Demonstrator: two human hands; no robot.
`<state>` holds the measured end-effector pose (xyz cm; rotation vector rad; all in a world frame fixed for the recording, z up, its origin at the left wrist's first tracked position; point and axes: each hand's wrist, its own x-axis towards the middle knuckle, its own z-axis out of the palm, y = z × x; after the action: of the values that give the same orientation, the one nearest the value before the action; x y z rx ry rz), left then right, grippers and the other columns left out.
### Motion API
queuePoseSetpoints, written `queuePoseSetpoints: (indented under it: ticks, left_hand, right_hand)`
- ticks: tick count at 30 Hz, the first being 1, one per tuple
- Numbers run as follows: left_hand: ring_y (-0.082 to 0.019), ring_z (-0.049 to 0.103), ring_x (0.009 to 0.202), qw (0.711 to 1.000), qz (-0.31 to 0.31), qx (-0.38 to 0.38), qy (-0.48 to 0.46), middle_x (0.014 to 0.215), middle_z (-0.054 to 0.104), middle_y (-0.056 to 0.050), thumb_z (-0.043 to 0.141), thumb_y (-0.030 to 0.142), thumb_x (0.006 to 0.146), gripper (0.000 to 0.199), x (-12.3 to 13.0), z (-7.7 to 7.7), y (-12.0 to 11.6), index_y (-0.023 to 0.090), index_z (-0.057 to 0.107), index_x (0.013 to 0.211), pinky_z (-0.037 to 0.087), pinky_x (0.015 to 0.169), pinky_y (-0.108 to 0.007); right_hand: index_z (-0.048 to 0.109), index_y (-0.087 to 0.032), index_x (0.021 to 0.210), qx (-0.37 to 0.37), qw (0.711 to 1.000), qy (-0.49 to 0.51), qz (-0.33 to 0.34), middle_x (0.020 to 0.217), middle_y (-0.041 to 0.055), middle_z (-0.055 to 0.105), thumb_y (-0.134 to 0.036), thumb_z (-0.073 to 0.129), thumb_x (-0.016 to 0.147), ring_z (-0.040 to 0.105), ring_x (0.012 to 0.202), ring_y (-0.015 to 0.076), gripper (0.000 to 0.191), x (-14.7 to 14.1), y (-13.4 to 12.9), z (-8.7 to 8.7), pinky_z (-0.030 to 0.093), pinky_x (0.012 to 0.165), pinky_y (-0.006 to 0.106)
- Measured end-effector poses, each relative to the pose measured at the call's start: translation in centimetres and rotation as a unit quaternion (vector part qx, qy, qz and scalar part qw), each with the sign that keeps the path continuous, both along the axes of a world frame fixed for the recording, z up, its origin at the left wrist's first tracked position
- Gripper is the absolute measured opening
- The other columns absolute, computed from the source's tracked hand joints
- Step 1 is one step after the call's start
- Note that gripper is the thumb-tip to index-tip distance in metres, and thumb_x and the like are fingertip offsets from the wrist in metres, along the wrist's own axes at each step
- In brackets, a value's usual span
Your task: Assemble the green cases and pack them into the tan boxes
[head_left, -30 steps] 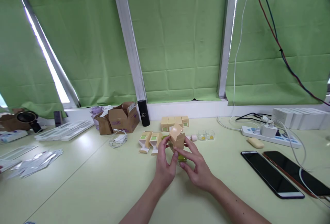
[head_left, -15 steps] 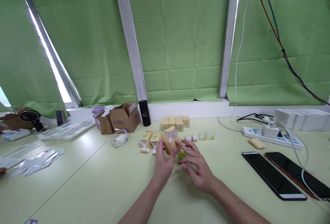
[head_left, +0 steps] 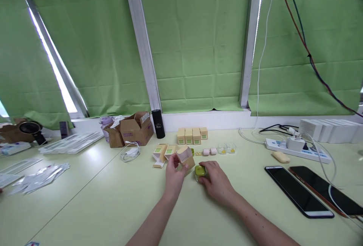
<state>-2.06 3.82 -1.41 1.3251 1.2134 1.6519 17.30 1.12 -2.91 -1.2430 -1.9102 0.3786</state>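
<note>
My left hand (head_left: 174,174) is closed around a small tan cardboard box (head_left: 187,160), tilted with its top flap open. My right hand (head_left: 217,180) has its fingers around a small clear jar with a green lid (head_left: 200,170), standing on the table right beside that box. Behind my left hand lie two more small tan boxes, an open one (head_left: 160,154) and one partly hidden (head_left: 170,150). Beyond the held box are two pale pink cylinders (head_left: 209,151) and two clear glass cups (head_left: 227,148) with yellow in their bottoms.
Several closed tan boxes (head_left: 188,136) stand in a row at the back, near a black cylinder (head_left: 158,124) and a brown carton (head_left: 137,129). Two phones (head_left: 299,191) and a power strip (head_left: 300,150) with cables lie to the right. White packets (head_left: 44,178) lie left.
My right hand has left the box's edge and now grips the green-lidded jar. The box in my left hand has tipped, its opening turned differently.
</note>
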Motion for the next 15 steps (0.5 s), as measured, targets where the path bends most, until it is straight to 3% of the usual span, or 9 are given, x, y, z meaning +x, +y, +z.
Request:
queuePoseSetpoints:
  ticks: [5,10,15]
  left_hand:
    - [-0.031,0.069,0.106,0.998,-0.039,-0.026,0.037,0.115,0.073,-0.011,0.078,0.015,0.064,0.047,0.3,0.0,-0.3,0.020,0.066,0.109,0.055,0.092,-0.046]
    - [-0.031,0.067,0.115,0.987,-0.121,-0.035,0.100,0.116,0.074,-0.011,0.068,0.001,0.063,0.056,1.0,-0.4,-1.2,0.021,0.065,0.116,0.050,0.103,-0.050]
    - [-0.033,0.062,0.122,0.985,-0.108,-0.009,0.133,0.124,0.068,-0.011,0.075,0.004,0.064,0.066,1.2,-0.1,-1.8,0.025,0.057,0.125,0.045,0.107,-0.052]
  right_hand:
    - [0.069,-0.024,0.121,-0.005,0.997,-0.031,-0.068,0.119,0.0103,0.073,-0.013,0.067,0.081,0.062,0.114,0.0335,0.042,1.0,0.8,0.1,0.051,0.092,0.042]
    - [0.070,-0.025,0.122,-0.025,0.993,-0.031,-0.109,0.124,0.0088,0.073,-0.014,0.068,0.081,0.061,0.119,0.0327,0.042,2.1,1.5,0.1,0.050,0.092,0.040]
    - [0.070,-0.025,0.121,-0.035,0.992,-0.056,-0.109,0.124,0.0085,0.074,-0.015,0.068,0.082,0.061,0.120,0.0334,0.040,2.3,1.6,0.3,0.050,0.089,0.040]
